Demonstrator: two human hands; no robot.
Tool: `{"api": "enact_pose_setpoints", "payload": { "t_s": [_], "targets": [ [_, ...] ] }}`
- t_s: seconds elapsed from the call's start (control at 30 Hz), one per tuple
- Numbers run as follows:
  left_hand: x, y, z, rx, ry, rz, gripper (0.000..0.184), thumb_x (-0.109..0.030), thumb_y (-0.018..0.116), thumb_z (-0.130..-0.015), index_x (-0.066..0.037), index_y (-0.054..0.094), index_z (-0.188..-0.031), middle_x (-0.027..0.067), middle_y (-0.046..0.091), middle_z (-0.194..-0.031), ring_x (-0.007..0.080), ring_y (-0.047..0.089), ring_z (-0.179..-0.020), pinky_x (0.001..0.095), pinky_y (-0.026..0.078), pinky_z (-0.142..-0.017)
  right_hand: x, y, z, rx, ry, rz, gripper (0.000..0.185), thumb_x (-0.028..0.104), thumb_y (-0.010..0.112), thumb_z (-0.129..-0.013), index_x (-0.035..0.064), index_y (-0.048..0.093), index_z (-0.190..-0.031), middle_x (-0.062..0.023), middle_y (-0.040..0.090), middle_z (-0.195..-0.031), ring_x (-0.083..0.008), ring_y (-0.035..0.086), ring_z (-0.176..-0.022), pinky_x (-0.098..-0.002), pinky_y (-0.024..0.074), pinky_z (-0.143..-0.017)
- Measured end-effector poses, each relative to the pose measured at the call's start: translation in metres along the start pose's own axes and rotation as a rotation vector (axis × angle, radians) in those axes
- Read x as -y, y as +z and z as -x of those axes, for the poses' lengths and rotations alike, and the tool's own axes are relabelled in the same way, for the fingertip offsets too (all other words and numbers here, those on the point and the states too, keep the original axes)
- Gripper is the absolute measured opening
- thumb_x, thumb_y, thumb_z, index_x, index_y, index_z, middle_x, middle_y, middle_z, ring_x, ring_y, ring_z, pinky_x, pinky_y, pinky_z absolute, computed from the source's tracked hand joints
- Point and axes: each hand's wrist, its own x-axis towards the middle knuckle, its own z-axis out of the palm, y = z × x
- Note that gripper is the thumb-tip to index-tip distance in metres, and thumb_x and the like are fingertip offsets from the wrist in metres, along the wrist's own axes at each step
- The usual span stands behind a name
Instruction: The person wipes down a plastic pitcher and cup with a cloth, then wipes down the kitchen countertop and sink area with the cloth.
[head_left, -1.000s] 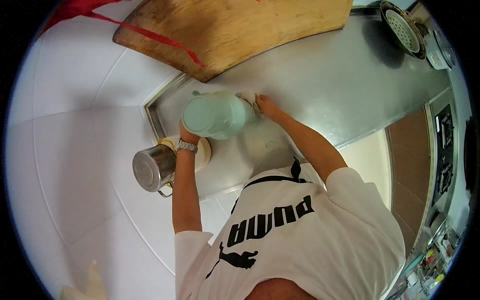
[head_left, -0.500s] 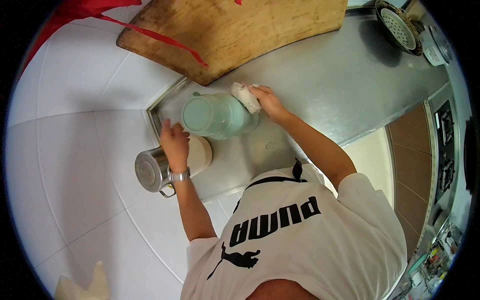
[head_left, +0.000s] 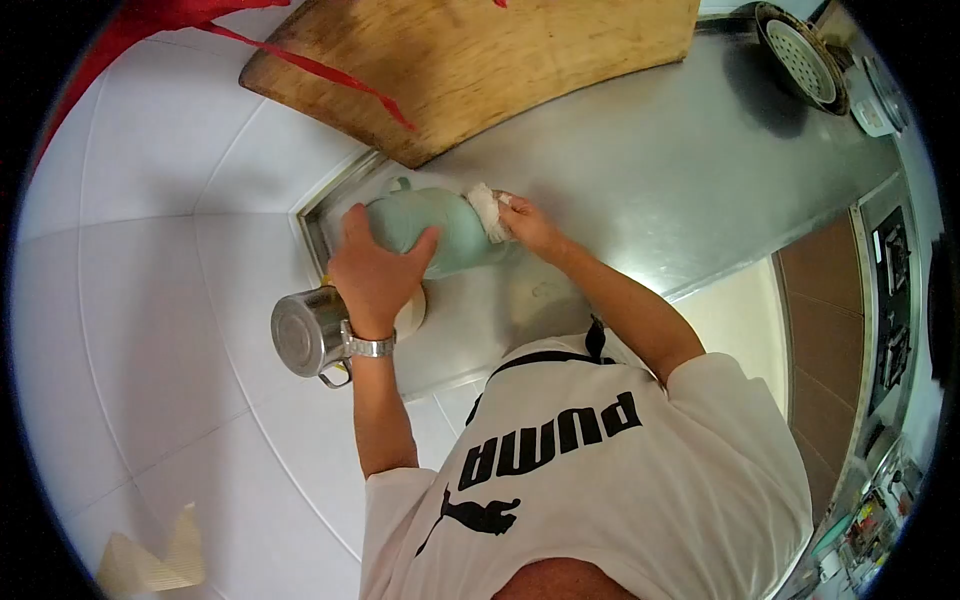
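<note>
In the head view, a pale green vessel [head_left: 455,228] stands on the metal bench [head_left: 650,190], towards the far left corner and just inside the raised rim of the left edge. The left hand [head_left: 375,268] is spread wide over its top end, thumb and fingers well apart; whether the palm presses on it I cannot tell. The right hand [head_left: 530,225] pinches a crumpled white cloth [head_left: 489,212] against the vessel's right side.

The vessel looks like stiff plastic, so probably light, smooth and slippery if wet, more apt to slide than break. A broad grasp round the body seems best; a small lug on its far side looks a weaker hold.

By the left edge, nearer the person, a steel mug [head_left: 305,335] and a cream container [head_left: 411,314] crowd the left forearm. Towards the far edge a big wooden board [head_left: 520,80] limits room beyond the vessel, with a red strip [head_left: 320,72] hanging across it. A strainer [head_left: 803,62] sits at the far right corner.
</note>
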Motion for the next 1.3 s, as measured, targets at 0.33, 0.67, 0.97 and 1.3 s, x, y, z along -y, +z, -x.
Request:
{"api": "enact_pose_setpoints", "payload": {
  "t_s": [0.33, 0.67, 0.97, 1.3],
  "targets": [
    [0.031, -0.005, -0.007, 0.198, -0.007, 0.159, 0.073, -0.028, 0.082, -0.049, 0.005, 0.053, -0.108, 0.0216, 0.061, -0.095, 0.0347, 0.061, -0.087, 0.0383, 0.049, -0.077, 0.054, 0.041, -0.005, 0.057, -0.002, -0.051, 0.029, 0.023, 0.05, -0.091, 0.0039, 0.056, -0.113, -0.0029, 0.059, -0.1, -0.0126, 0.055, -0.089, -0.0273, 0.0459, -0.078],
    [0.042, -0.007, -0.01, 0.266, 0.121, 0.24, 0.079, -0.022, 0.083, -0.043, 0.001, 0.052, -0.112, 0.0192, 0.061, -0.096, 0.0318, 0.06, -0.089, 0.0363, 0.048, -0.08, -0.028, -0.003, -0.037, -0.029, 0.187, -0.067, 0.038, 0.027, 0.037, -0.094, 0.0033, 0.048, -0.122, -0.0107, 0.055, -0.112, -0.0195, 0.053, -0.101, -0.029, 0.0432, -0.087],
    [0.014, -0.035, -0.011, 0.374, -0.04, -0.045, 0.081, -0.031, 0.083, -0.049, 0.004, 0.047, -0.113, 0.0192, 0.062, -0.078, 0.0358, 0.062, -0.071, 0.0381, 0.05, -0.063, 0.017, 0.011, -0.032, -0.026, 0.236, -0.011, 0.037, 0.027, 0.046, -0.091, 0.0032, 0.053, -0.118, -0.0069, 0.058, -0.108, -0.0183, 0.052, -0.103, -0.0285, 0.0406, -0.09],
    [0.016, -0.016, -0.003, 0.124, 0.02, -0.199, 0.063, -0.037, 0.076, -0.059, 0.003, 0.049, -0.099, 0.0169, 0.061, -0.072, 0.034, 0.06, -0.06, 0.0384, 0.048, -0.052, 0.008, 0.017, -0.072, 0.371, -0.097, 0.55, 0.041, 0.025, 0.033, -0.092, 0.0001, 0.05, -0.12, -0.0114, 0.051, -0.12, -0.0199, 0.048, -0.108, -0.0275, 0.0353, -0.096]
  ]
}}
